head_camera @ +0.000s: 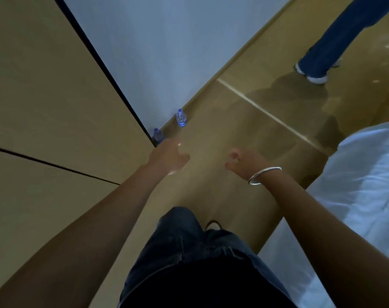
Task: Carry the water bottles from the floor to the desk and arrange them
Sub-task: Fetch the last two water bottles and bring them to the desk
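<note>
Both hands, left hand (170,157) and right hand (242,162), loose and empty; two water bottles (181,117) stand upright just beyond, caps up.

A glossy tan floor (244,134) runs diagonally through the middle of the frame, crossed by a pale seam line (266,114) toward the upper right. A grey-white wall (166,45) fills the upper centre, meeting the floor along a low tan skirting strip (240,54). Tan wood panels (44,85) cover the left side, edged by a dark strip and split by a thin dark gap at lower left. A white bed sheet (366,185), creased, lies at the right edge. In the upper right corner stands another person's leg in blue jeans (335,41) with a white shoe (315,78). A silver bangle (264,175) shows at centre right. Dark jeans (189,241) occupy the bottom centre.
</note>
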`<state>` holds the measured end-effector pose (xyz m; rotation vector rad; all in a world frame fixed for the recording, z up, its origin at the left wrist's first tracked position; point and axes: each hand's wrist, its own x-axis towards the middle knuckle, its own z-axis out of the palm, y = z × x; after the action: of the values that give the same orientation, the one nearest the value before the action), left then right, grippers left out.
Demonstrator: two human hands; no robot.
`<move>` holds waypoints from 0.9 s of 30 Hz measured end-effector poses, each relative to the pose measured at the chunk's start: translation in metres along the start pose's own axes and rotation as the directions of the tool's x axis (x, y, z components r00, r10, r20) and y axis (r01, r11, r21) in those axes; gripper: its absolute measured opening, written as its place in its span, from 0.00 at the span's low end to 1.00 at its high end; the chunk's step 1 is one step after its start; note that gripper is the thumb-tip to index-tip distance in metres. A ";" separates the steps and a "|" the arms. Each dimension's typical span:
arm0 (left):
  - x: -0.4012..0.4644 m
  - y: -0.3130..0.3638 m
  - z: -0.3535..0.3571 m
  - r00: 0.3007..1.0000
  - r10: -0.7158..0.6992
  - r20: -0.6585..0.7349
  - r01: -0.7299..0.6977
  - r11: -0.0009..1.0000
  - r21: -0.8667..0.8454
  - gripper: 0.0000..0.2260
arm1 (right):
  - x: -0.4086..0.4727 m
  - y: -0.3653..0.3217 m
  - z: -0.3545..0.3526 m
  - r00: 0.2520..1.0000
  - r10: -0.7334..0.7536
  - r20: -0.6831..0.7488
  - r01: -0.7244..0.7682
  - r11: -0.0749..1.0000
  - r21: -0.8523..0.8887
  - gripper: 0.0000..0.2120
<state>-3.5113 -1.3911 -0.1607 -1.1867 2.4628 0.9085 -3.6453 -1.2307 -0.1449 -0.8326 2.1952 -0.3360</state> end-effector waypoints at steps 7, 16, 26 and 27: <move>0.078 0.008 -0.024 0.997 -0.081 -0.001 0.081 0.996 -0.044 0.19 | 0.091 -0.020 -0.049 0.999 -0.033 0.018 0.033 0.999 0.006 0.17; 0.211 0.013 -0.041 0.976 -0.195 0.095 0.212 0.948 -0.237 0.21 | 0.213 -0.044 -0.105 0.986 0.002 0.166 0.024 0.987 -0.158 0.18; 0.318 -0.034 0.003 0.908 -0.381 0.173 0.414 0.875 -0.251 0.23 | 0.362 -0.053 -0.038 0.959 -0.037 0.282 0.083 0.984 -0.155 0.27; 0.328 -0.040 0.013 0.893 -0.414 0.178 0.449 0.849 -0.279 0.24 | 0.374 -0.049 -0.025 0.956 -0.027 0.291 0.075 0.985 -0.157 0.28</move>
<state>-3.6883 -1.6025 -0.3440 -1.6579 1.8818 1.2105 -3.8306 -1.5141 -0.3141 -0.9662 1.9486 -0.0499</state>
